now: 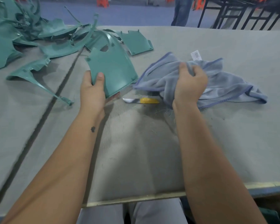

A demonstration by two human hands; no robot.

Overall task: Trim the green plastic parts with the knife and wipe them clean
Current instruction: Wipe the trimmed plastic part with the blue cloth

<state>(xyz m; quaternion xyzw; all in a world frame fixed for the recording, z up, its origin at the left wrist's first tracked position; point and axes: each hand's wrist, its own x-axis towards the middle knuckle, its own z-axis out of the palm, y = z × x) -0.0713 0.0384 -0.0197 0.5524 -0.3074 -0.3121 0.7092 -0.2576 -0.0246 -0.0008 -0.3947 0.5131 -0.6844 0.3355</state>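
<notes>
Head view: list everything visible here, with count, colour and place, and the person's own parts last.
held part: one, green, centre, its near edge in the left hand
part pile: many, green, far left of the table; count unclear
thin part: one, green, lying left of the held part
cloth: one, grey-blue with a white tag, right of centre
knife: one, yellow handle and bare blade, flat on the table between the hands, handle end under the cloth
table: one, grey
racks: dark, far right; count unclear
bystander: one, legs only, far side
left hand: grips the held part
right hand: grips the cloth
</notes>
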